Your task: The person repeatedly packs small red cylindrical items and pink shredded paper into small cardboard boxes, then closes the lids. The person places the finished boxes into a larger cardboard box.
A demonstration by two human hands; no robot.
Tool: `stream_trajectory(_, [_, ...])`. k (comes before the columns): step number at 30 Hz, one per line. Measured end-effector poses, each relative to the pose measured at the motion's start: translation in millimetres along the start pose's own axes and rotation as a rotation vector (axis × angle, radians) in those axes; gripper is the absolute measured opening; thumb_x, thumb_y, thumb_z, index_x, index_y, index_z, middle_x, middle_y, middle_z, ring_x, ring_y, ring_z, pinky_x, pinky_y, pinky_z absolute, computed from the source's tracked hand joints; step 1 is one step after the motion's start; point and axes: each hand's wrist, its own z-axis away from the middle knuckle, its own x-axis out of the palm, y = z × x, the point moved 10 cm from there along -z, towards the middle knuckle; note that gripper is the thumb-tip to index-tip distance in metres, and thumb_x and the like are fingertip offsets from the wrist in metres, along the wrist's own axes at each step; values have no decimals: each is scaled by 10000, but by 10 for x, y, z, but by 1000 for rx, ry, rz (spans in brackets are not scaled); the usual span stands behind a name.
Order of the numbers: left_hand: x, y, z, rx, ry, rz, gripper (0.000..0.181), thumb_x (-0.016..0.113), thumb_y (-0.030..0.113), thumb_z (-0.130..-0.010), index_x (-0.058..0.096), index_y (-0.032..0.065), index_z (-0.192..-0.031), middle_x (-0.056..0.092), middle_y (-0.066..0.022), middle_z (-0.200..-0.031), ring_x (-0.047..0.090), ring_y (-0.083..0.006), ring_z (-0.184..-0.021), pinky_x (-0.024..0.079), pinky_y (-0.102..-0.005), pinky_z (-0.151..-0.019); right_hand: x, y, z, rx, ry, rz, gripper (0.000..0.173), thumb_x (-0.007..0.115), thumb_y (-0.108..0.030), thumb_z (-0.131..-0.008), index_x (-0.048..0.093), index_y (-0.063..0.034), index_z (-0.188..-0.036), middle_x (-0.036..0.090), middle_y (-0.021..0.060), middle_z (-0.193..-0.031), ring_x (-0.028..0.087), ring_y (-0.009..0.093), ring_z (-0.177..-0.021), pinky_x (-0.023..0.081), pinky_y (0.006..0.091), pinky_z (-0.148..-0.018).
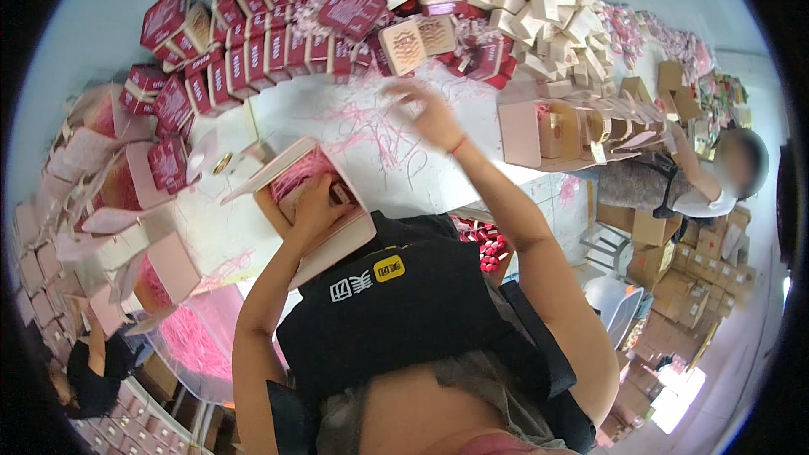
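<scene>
My left hand (318, 203) reaches into an open pale pink gift box (344, 245) at the table edge against my body. Its fingers and thumb close around a small box (342, 193) inside, mostly covered by the hand. Pink shredded paper (297, 175) fills the gift box's far end. My right hand (422, 112), blurred, hovers over the white table (436, 172) with fingers apart and nothing held. Just beyond it lie cream-topped tins (404, 50). Stacked dark red tins (243, 69) stand to their left, and a pile of cream cartons (537, 0) to their right.
Open pink gift boxes (180, 265) line the left. A plastic tub of pink shreds (196, 338) sits below them. More open boxes (556, 136) stand in a row at right, beside a co-worker (689, 183). Another person (101, 357) works at lower left. Brown cartons (689, 291) are stacked behind.
</scene>
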Motion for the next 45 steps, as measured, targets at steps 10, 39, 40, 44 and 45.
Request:
stream_trajectory(10, [-63, 11, -178, -183, 3, 28, 446, 662, 173, -746, 496, 23, -1132, 570, -193, -1052, 577, -378, -916, 464, -440, -783, -3189, 2892, 282, 759, 1324, 228, 852, 822, -457, -516, 505, 92, -1085, 579, 235, -1046, 612, 355, -845, 492, 433, -784])
stream_trajectory(39, [-679, 674, 601, 171, -138, 554, 623, 705, 151, -776, 377, 31, -1291, 573, -145, -1095, 543, -176, -1024, 444, -306, -874, 1302, -52, 1345, 797, -221, -830, 412, 461, -468, -912, 581, -74, -905, 550, -7, -722, 437, 56, -580, 328, 195, -480])
stream_trajectory(40, [-715, 606, 632, 55, -183, 743, 526, 696, 122, -782, 444, -3, -1227, 579, -111, -1091, 535, -146, -1022, 442, -282, -873, 1319, -49, 1333, 775, -231, -803, 428, 463, -476, -911, 585, -66, -909, 570, 5, -737, 455, 58, -589, 342, 195, -488])
stream_trajectory(44, [-1266, 425, 681, 122, 103, -247, 348, 722, 254, -703, 607, 66, -972, 604, -107, -967, 602, -249, -889, 460, -346, -786, 1046, -4, 1162, 609, -87, -649, 437, 489, -444, -913, 604, -25, -964, 628, 39, -810, 536, 73, -674, 424, 216, -638])
stream_trajectory(45, [-1195, 428, 658, 122, 43, -296, 355, 724, 271, -679, 603, 75, -949, 602, -115, -952, 595, -268, -885, 456, -363, -777, 940, 68, 1154, 601, -24, -662, 414, 501, -426, -911, 605, -29, -965, 628, 36, -816, 538, 74, -683, 426, 220, -653])
